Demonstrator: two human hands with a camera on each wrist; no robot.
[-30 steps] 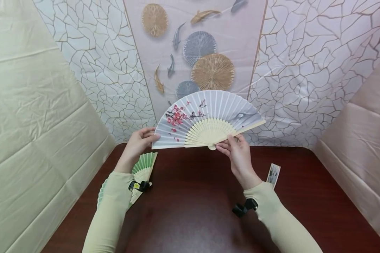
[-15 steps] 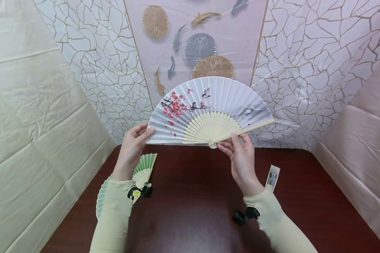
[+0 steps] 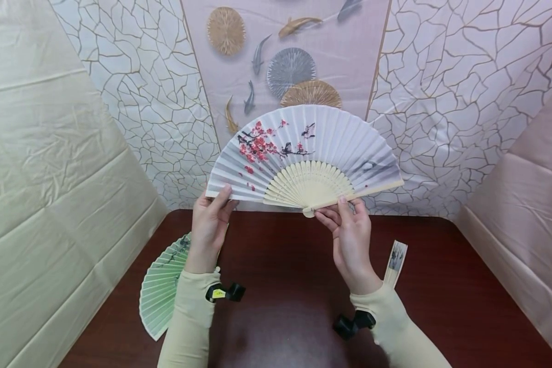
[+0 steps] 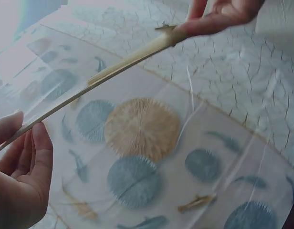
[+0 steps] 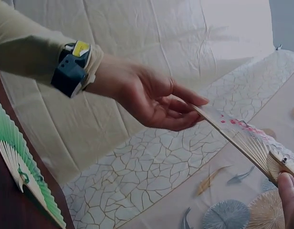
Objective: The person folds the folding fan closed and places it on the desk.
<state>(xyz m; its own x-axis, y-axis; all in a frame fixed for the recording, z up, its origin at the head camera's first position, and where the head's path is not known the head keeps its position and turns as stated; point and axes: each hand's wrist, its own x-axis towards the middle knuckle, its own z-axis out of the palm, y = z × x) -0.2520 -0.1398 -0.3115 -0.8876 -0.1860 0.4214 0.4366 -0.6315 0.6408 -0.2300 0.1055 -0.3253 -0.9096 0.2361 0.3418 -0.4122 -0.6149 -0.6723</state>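
A white folding fan point(image 3: 336, 133) with red blossoms, dark birds and pale ribs is spread wide above the far part of the table. My left hand point(image 3: 208, 235) pinches its left end, thumb on the front and fingers behind. Near the pivot, my right hand point(image 3: 351, 240) grips the right guard stick between thumb and fingers. In the left wrist view the fan point(image 4: 89, 86) shows edge-on between both hands. The right wrist view has the left hand point(image 5: 147, 95) at the fan's far end and the right thumb point(image 5: 288, 188) by the rivet.
On the table point(image 3: 276, 286) an opened green folding fan point(image 3: 163, 286) lies at the left, partly behind the left forearm. A folded fan point(image 3: 395, 260) with a dark print lies at the right, beside the right wrist. Patterned cloth point(image 3: 133, 76) hangs behind the table.
The white fan has risen and come nearer, spreading a little wider. My left hand moved left, then turned and shifted right along the fan's lower left edge, uncovering more of the green fan.
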